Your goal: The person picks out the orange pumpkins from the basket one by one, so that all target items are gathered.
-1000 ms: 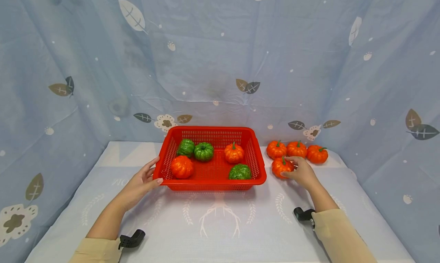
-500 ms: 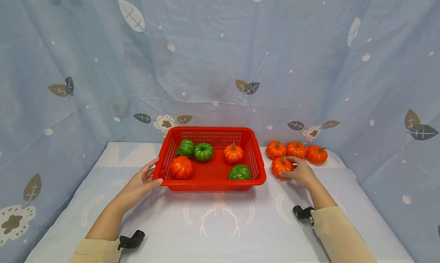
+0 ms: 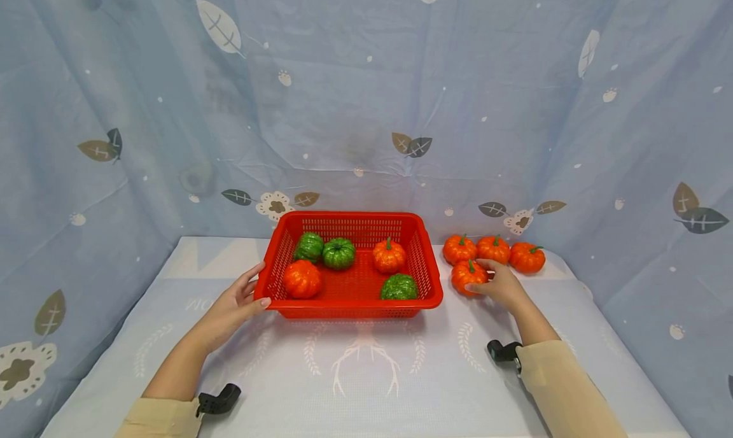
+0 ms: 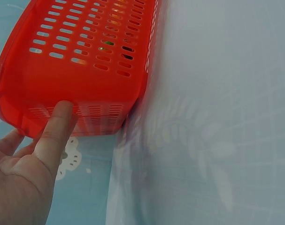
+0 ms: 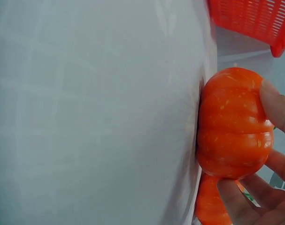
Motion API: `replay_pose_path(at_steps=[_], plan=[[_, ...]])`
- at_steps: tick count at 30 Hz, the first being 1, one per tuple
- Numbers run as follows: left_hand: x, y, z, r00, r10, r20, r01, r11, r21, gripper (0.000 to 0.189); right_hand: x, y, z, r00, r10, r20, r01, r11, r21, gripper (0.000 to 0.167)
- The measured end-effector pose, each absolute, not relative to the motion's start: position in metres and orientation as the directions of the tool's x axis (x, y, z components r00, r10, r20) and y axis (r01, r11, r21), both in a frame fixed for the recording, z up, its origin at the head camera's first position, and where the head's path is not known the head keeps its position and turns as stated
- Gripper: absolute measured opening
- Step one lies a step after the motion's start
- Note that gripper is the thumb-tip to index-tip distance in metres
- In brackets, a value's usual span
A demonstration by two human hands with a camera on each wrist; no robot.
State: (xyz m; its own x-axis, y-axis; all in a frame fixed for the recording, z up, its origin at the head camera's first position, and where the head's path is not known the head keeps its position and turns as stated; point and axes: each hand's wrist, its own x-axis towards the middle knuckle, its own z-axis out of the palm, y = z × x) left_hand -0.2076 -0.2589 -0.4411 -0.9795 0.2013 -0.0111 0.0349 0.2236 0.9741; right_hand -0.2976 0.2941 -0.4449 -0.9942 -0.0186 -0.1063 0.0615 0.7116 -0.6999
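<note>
A red plastic basket (image 3: 355, 303) with slotted walls stands at the middle back of the table. My left hand (image 3: 231, 310) rests against its front left corner, fingers along the left rim and thumb on the front; in the left wrist view the extended thumb (image 4: 57, 126) lies on the red wall. To the basket's right, my right hand (image 3: 501, 286) grips a small orange pumpkin (image 3: 466, 277) with a green stem. Seen from the right wrist, that ribbed pumpkin (image 5: 234, 124) sits close against the tablecloth, thumb on one side and fingertips on the other.
Three more orange pumpkins (image 3: 494, 249) stand in a row behind the right hand. Inside the basket lie two orange pumpkins (image 3: 389, 256) and three green ones (image 3: 339, 254). A blue patterned curtain (image 3: 355, 107) hangs behind and beside the white-clothed table (image 3: 366, 374).
</note>
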Motion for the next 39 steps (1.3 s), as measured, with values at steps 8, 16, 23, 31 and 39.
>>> replay_pose_path(at_steps=[8, 16, 23, 31, 39], plan=[[-0.208, -0.259, -0.442, -0.978, 0.208, -0.007, 0.038, 0.214, 0.976, 0.083, -0.298, 0.296, -0.446, -0.993, -0.031, -0.117, 0.061, 0.710, -0.702, 0.082], [-0.209, -0.260, -0.442, -0.975, 0.223, -0.001, 0.044, 0.198, 0.979, 0.083, -0.291, 0.299, -0.433, -0.996, -0.048, -0.070, 0.013, 0.725, -0.688, 0.078], [-0.209, -0.260, -0.442, -0.975, 0.223, -0.003, 0.042, 0.197, 0.979, 0.083, -0.285, 0.296, -0.415, -0.998, -0.034, -0.052, 0.011, 0.726, -0.687, 0.066], [-0.208, -0.261, -0.441, -0.975, 0.222, -0.005, 0.043, 0.214, 0.976, 0.085, -0.276, 0.285, -0.395, -0.998, -0.068, 0.001, -0.050, 0.727, -0.685, 0.061], [-0.208, -0.260, -0.441, -0.978, 0.206, -0.020, 0.030, 0.234, 0.972, 0.084, -0.272, 0.259, -0.360, -0.992, -0.124, 0.020, -0.107, 0.750, -0.653, 0.059]])
